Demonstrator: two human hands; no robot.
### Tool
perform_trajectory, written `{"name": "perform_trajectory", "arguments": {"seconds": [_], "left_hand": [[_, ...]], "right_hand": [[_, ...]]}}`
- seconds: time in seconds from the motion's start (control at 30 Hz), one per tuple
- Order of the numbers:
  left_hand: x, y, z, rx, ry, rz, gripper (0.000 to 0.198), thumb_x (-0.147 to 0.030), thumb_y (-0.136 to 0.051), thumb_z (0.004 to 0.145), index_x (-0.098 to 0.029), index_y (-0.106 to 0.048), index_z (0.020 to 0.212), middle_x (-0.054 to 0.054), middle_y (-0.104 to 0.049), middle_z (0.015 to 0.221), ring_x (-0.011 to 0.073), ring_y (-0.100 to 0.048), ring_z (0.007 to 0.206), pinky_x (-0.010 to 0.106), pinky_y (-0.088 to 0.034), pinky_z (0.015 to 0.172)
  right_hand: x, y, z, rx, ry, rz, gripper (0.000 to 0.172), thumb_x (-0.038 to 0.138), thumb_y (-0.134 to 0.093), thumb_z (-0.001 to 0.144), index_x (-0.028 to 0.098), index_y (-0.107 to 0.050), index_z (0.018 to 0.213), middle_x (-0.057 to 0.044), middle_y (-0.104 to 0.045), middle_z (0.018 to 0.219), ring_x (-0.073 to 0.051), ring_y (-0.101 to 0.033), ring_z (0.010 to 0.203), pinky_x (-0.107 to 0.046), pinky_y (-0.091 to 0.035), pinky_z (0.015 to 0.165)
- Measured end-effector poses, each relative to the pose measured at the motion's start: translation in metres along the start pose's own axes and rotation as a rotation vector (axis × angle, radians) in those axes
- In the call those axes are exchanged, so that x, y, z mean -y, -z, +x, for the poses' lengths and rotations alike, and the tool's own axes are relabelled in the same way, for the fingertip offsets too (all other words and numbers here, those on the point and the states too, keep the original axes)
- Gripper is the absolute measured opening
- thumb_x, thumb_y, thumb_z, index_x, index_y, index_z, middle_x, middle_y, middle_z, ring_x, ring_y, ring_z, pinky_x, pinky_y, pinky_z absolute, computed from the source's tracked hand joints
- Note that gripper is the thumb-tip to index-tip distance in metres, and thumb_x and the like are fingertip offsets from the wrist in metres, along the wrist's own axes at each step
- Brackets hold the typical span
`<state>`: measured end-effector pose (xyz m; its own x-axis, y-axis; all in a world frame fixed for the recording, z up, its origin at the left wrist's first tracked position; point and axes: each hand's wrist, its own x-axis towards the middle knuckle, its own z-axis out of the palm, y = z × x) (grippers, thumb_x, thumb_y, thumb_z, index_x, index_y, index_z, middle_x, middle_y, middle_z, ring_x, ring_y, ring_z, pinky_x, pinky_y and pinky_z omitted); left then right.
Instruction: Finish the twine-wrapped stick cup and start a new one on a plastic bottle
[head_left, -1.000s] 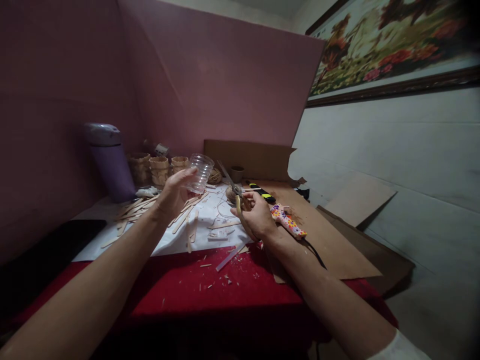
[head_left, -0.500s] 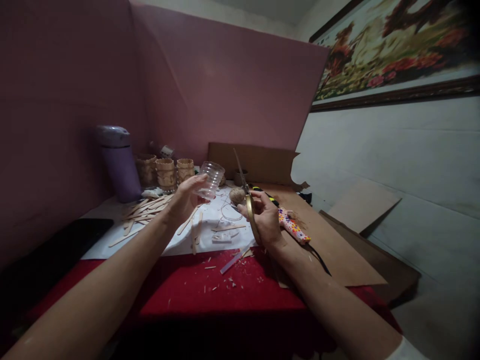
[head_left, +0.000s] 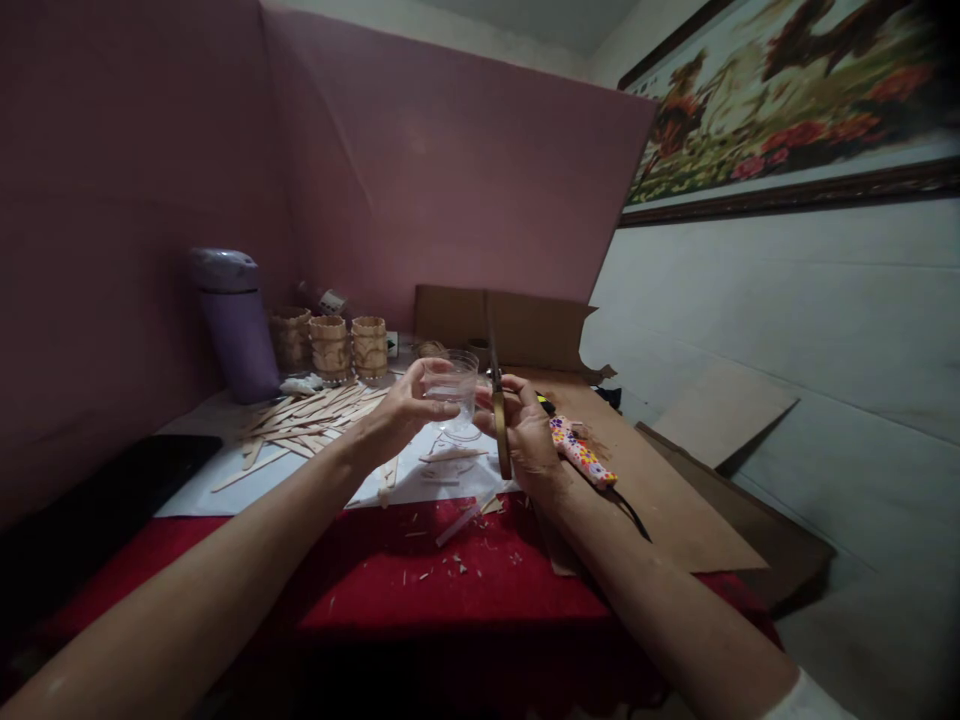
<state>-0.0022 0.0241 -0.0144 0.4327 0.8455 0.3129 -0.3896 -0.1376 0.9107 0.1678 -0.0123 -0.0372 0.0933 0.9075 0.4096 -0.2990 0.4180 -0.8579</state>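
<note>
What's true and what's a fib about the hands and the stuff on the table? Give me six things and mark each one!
1. The left hand holds a clear plastic cup. True.
2. The left hand also holds the scissors. False: the right hand holds them.
3. Wooden sticks lie in a pile on the white sheet. True.
4. The flowery tool lies among the wooden sticks. False: it lies on brown cardboard, near the right hand.
5. The tall bottle is purple. True.
6. The cloth along the table's front is green. False: it is red.
</note>
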Motion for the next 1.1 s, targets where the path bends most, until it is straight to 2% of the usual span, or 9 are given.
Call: {"name": "perform_trajectory", "arguments": {"seconds": [0.17, 0.3, 0.4, 0.53, 0.7, 0.8, 0.93, 1.03, 1.1], "left_hand": [[-0.006, -0.017, 0.000, -0.066, 0.001, -0.108, 0.064, -0.014, -0.086, 0.055, -0.020, -0.050, 0.109, 0.008, -0.064, 0.107, 0.0250, -0.067, 0.100, 0.041, -0.045, 0.091], [-0.009, -0.025, 0.000, -0.102, 0.022, -0.055, 0.064, -0.026, -0.089, 0.060, -0.020, -0.051, 0.111, 0.009, -0.062, 0.107, 0.0264, -0.066, 0.099, 0.041, -0.047, 0.085], [-0.010, -0.026, 0.001, -0.118, 0.009, 0.012, 0.064, -0.031, -0.090, 0.061, -0.018, -0.054, 0.112, 0.009, -0.062, 0.109, 0.0234, -0.065, 0.095, 0.039, -0.046, 0.083], [-0.007, -0.024, 0.002, -0.050, -0.024, -0.020, 0.057, -0.031, -0.088, 0.066, -0.017, -0.056, 0.112, 0.009, -0.063, 0.112, 0.0207, -0.063, 0.096, 0.036, -0.045, 0.086], [0.001, -0.025, 0.003, -0.038, 0.041, -0.048, 0.054, -0.043, -0.080, 0.075, -0.019, -0.053, 0.115, 0.012, -0.061, 0.122, 0.0270, -0.061, 0.108, 0.040, -0.046, 0.085], [0.007, -0.028, 0.001, -0.081, 0.045, 0.009, 0.059, -0.050, -0.077, 0.078, -0.022, -0.050, 0.123, 0.014, -0.056, 0.135, 0.0301, -0.056, 0.120, 0.041, -0.044, 0.091], [0.008, -0.026, -0.002, -0.099, 0.054, 0.142, 0.071, -0.057, -0.074, 0.077, -0.024, -0.047, 0.133, 0.017, -0.048, 0.146, 0.0354, -0.048, 0.131, 0.047, -0.041, 0.099], [-0.001, -0.020, -0.001, -0.161, -0.067, 0.288, 0.076, -0.055, -0.077, 0.075, -0.024, -0.047, 0.137, 0.018, -0.045, 0.149, 0.0358, -0.044, 0.135, 0.048, -0.038, 0.105], [-0.009, -0.015, 0.002, -0.211, -0.210, 0.365, 0.065, -0.050, -0.075, 0.079, -0.024, -0.052, 0.133, 0.015, -0.047, 0.148, 0.0333, -0.042, 0.136, 0.046, -0.037, 0.106]], "right_hand": [[-0.004, 0.001, 0.001, 0.059, 0.038, -0.069, 0.060, 0.023, -0.092, 0.053, 0.030, -0.054, 0.099, 0.011, -0.058, 0.071, -0.009, -0.053, 0.062, -0.021, -0.045, 0.059], [-0.001, 0.002, 0.000, 0.005, 0.086, -0.050, 0.060, 0.023, -0.091, 0.055, 0.029, -0.053, 0.100, 0.009, -0.062, 0.080, -0.010, -0.058, 0.070, -0.024, -0.048, 0.068], [0.001, 0.002, -0.001, -0.038, 0.070, -0.035, 0.055, 0.026, -0.089, 0.059, 0.028, -0.052, 0.101, 0.005, -0.066, 0.088, -0.014, -0.063, 0.079, -0.029, -0.050, 0.077], [-0.001, 0.004, 0.000, -0.037, 0.058, -0.036, 0.055, 0.027, -0.088, 0.061, 0.027, -0.051, 0.103, 0.003, -0.067, 0.092, -0.014, -0.064, 0.082, -0.031, -0.051, 0.079], [-0.001, 0.003, 0.000, 0.031, 0.026, -0.052, 0.059, 0.027, -0.089, 0.059, 0.028, -0.050, 0.104, 0.005, -0.068, 0.087, -0.016, -0.066, 0.079, -0.031, -0.052, 0.077], [0.001, 0.001, -0.002, 0.077, 0.008, -0.036, 0.059, 0.029, -0.090, 0.059, 0.028, -0.050, 0.103, 0.006, -0.070, 0.083, -0.017, -0.068, 0.078, -0.034, -0.053, 0.078], [0.001, 0.000, -0.002, 0.045, -0.037, 0.026, 0.060, 0.028, -0.091, 0.059, 0.026, -0.052, 0.103, 0.004, -0.071, 0.084, -0.017, -0.068, 0.078, -0.033, -0.053, 0.079], [0.000, 0.002, 0.000, 0.004, -0.055, 0.068, 0.061, 0.026, -0.092, 0.057, 0.025, -0.053, 0.105, 0.002, -0.072, 0.087, -0.014, -0.067, 0.077, -0.028, -0.051, 0.074], [-0.001, 0.003, 0.002, -0.018, -0.068, 0.074, 0.061, 0.027, -0.093, 0.057, 0.025, -0.054, 0.104, 0.003, -0.072, 0.087, -0.012, -0.065, 0.074, -0.024, -0.048, 0.065]]}}
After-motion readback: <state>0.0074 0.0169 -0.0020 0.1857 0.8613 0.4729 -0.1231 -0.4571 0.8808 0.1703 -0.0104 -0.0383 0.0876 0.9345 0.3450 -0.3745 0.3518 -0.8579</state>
